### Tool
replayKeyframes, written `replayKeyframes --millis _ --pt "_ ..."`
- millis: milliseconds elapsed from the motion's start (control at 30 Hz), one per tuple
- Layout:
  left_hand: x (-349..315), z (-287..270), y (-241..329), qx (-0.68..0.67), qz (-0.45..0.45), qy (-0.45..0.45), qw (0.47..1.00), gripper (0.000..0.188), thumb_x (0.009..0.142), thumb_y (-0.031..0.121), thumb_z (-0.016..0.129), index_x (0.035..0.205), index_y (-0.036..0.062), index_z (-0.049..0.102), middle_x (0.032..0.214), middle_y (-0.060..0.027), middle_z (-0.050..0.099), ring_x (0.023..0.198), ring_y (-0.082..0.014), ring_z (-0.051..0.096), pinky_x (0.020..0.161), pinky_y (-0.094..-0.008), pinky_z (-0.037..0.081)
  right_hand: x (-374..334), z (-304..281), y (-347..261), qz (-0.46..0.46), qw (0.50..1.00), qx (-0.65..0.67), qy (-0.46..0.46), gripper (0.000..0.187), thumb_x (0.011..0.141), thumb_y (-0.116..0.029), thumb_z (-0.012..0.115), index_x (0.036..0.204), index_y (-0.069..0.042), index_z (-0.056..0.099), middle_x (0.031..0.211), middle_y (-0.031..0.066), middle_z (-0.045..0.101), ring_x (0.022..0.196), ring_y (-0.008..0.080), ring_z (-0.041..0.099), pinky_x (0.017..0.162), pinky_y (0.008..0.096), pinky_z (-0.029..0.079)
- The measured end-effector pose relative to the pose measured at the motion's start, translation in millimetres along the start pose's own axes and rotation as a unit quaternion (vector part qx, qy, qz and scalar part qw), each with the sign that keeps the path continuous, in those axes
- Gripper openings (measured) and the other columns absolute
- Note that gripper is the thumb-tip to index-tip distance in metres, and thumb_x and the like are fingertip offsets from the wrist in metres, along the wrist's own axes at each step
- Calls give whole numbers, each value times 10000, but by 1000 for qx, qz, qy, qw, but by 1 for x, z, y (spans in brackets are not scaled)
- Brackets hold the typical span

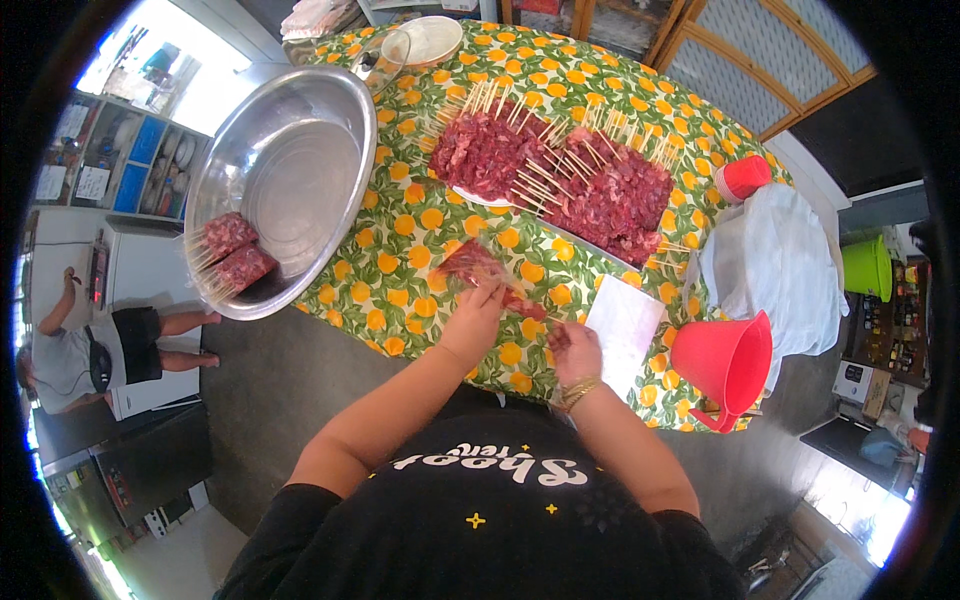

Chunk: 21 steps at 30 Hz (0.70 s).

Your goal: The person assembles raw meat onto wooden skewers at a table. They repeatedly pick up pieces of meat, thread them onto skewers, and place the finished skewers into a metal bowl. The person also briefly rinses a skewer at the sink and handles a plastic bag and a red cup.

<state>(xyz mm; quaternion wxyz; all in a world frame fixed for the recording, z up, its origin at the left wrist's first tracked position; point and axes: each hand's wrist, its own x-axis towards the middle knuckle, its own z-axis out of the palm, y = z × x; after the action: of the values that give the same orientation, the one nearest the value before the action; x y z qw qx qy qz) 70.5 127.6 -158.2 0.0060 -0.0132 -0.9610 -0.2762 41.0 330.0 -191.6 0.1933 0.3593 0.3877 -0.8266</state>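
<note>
In front of me, my left hand [478, 318] is closed around a clear plastic bag [468, 262] with red meat inside. A meat skewer [525, 306] runs from beside those fingers toward my right hand [576, 352], whose fingers pinch its bare stick end. How far the skewer reaches into the bag is hidden by my left hand. Beyond my hands lie two large heaps of raw meat skewers, the left heap [485, 150] on a white plate and the right heap [615, 195] on a tray. Their sticks point outward and toward each other.
At left, a big metal basin [300, 165] holds two bagged bundles of skewers [240, 265]. Right of my hands are white sheets [625, 325], a red pitcher [725, 360], red cups [743, 178] and a whitish plastic bag [775, 260]. A glass lid [382, 60] and white plate [432, 40] lie behind.
</note>
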Motion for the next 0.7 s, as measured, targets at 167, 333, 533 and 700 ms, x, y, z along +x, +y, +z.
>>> replayKeyframes --millis 167,333,533,700 --pt "-9 7 -4 -17 18 -1 1000 505 817 -16 576 1321 -22 552 1354 -162 503 1204 -365 503 1058 -430 417 8 25 49 -3 992 -129 -9 144 879 -130 665 932 -4 621 813 96 650 718 207 633 662 337 541" --pt "-22 23 -16 -16 44 -31 998 535 797 -17 583 1330 -27 542 1332 -169 513 1197 -360 513 1054 -427 425 1 26 52 -211 747 -624 -90 228 824 -248 712 874 -26 699 840 148 684 853 284 664 785 392 527" --pt "-40 22 -20 -14 32 -41 999 518 790 5 577 1307 33 565 1328 -131 520 1122 -356 550 940 -434 509 19 46 9 -242 631 -727 -119 196 798 -225 696 897 -59 726 947 179 679 921 361 641 853 446 514" --pt "-44 11 -16 93 59 -41 993 396 784 99 608 1179 100 641 1280 -67 537 1047 -290 577 785 -423 555 81 106 -93 -480 519 -708 -2 241 833 -168 650 1061 -114 704 1022 153 635 1025 370 591 903 460 501"
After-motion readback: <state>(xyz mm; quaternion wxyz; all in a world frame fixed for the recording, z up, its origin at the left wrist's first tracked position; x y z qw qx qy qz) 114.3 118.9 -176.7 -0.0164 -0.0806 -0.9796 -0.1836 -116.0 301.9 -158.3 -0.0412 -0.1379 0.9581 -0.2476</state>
